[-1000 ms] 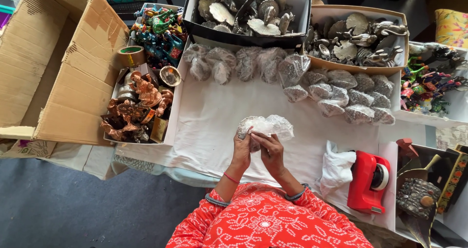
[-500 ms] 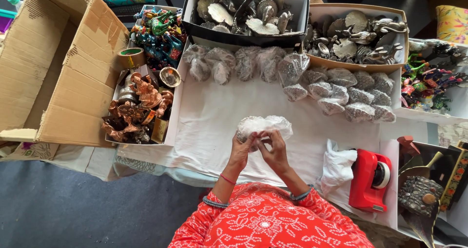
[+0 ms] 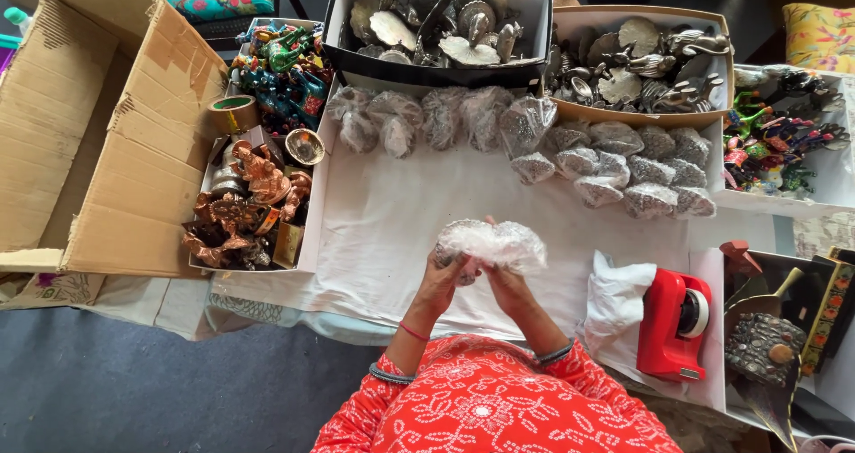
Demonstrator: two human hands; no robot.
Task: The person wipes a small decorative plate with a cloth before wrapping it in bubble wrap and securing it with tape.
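Tabletop (image 3: 401, 230) under white sheet, mid frame; grey floor (image 3: 134, 391) lower left. Open carton (image 3: 80, 123) upper left, tape roll (image 3: 233, 113) beside it. Tray of copper figures (image 3: 245, 208) left. Two boxes of silver pieces (image 3: 445, 21) along top, row of wrapped bundles (image 3: 614, 163) below them. Red tape dispenser (image 3: 672, 324) lower right. Bubble-wrapped bundle (image 3: 492, 242) centre frame, above tabletop. Left hand (image 3: 443, 279) and right hand (image 3: 509, 285) both under it, fingers curled shut on wrap.

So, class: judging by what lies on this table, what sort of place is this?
Probably a packing station for a handicraft seller. Boxes of silver metal figurines, a row of bubble-wrapped bundles, a red tape dispenser and an open brown cardboard carton surround hands wrapping a clear bubble-wrap parcel.
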